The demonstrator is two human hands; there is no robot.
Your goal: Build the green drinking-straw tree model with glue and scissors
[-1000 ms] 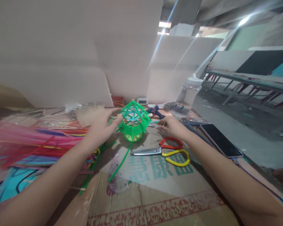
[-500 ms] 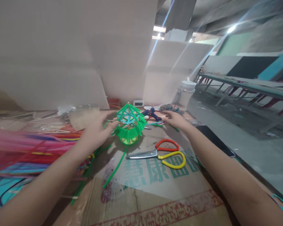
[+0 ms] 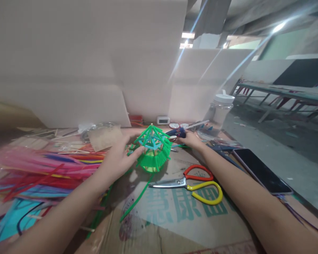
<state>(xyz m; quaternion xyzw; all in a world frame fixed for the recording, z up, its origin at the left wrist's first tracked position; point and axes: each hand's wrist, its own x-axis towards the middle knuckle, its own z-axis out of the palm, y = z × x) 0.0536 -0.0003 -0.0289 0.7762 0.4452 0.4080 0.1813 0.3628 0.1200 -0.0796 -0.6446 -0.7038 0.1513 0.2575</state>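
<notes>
A small green pavilion model (image 3: 154, 155), made of fuzzy pipe cleaners over thin wooden sticks, stands on the cardboard (image 3: 175, 229). My left hand (image 3: 124, 151) grips its left side, thumb in front. Behind and to the right, my right hand (image 3: 191, 139) is closed round the handle of a dark blue glue gun (image 3: 178, 133), whose nozzle points left near the model's roof. A glue stick (image 3: 197, 124) sticks out of its back. Scissors (image 3: 185, 182) with one red and one yellow handle lie in front of the model, beside a loose green pipe cleaner (image 3: 136, 201).
Bundles of coloured pipe cleaners (image 3: 55, 165) cover the left side. A phone (image 3: 262, 170) lies at the right edge, with a clear bottle (image 3: 220, 109) behind it. A small digital clock (image 3: 163, 120) stands at the back before pale boards (image 3: 148, 88).
My right hand, open and reaching beside the glue gun before, has closed on its handle and raised it slightly. My left hand stays on the model. The whole view has shifted left.
</notes>
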